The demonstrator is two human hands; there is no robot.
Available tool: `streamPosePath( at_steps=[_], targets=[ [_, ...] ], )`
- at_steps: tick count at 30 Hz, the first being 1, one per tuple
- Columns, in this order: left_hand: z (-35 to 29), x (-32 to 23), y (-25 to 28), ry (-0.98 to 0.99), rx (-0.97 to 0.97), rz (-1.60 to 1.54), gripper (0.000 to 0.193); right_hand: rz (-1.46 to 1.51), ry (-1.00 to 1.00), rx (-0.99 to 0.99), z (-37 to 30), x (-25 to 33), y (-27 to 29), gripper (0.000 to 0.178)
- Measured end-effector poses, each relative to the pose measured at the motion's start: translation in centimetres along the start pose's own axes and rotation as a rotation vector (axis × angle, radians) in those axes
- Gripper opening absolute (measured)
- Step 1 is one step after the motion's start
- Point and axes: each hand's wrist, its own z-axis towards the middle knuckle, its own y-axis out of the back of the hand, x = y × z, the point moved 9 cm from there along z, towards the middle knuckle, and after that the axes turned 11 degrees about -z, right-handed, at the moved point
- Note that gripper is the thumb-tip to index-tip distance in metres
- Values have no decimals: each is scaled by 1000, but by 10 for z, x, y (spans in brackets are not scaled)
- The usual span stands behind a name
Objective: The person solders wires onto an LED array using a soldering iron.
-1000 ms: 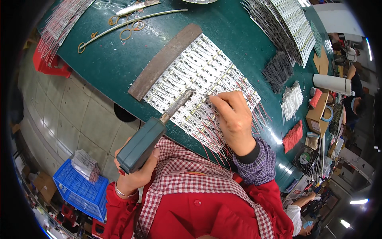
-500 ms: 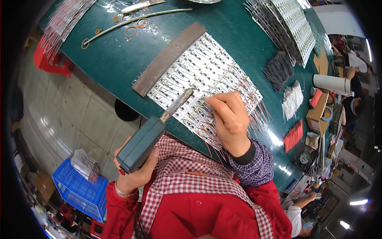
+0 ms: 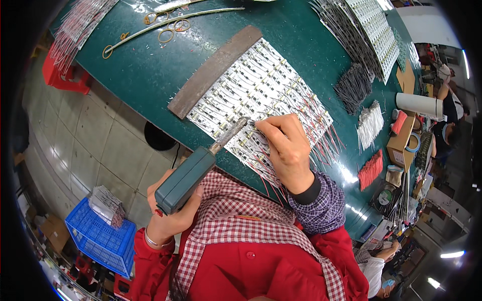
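My left hand is wrapped round the dark green handle of a soldering iron. Its metal tip points away from me and meets, or hovers just over, a white sheet of small circuit boards. Black, white and red wires stick out from rows of components on it. Close to the iron's tip, my right hand is closed in a pinch above the sheet; what lies between the fingertips is too small to make out. A brown bar lies along the sheet's far left edge.
Bundles of black wires, white wires and red wires lie to the right on the green table. Scissors sit at the back. More wired boards are stacked far right. A blue crate stands left on the floor.
The soldering iron has shifted slightly to the right, its tip now nearer the right fingertips. My right hand has moved a little to the left, still pinching.
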Motion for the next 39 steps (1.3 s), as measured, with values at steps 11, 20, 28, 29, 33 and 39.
streamPosePath(
  at_steps=[11, 20, 28, 29, 33, 39],
  targets=[
    [-6, 9, 2, 66, -4, -12, 20, -19, 56, -13, 1, 5, 1, 37],
    [-17, 13, 9, 73, -62, 5, 19, -46, 53, -1, 0, 6, 2, 37],
    [-20, 14, 14, 63, -91, -38, 22, -13, 35, -125, 5, 14, 31, 34],
    [-21, 16, 14, 77, -91, -32, 21, 11, 42, -118, 7, 18, 33, 34],
    [-22, 15, 15, 84, -87, -15, 20, 65, 35, -73, 2, 18, 19, 34],
    [-24, 14, 15, 112, -56, -20, 20, 30, 14, -21, -6, 14, 3, 34]
  ],
)
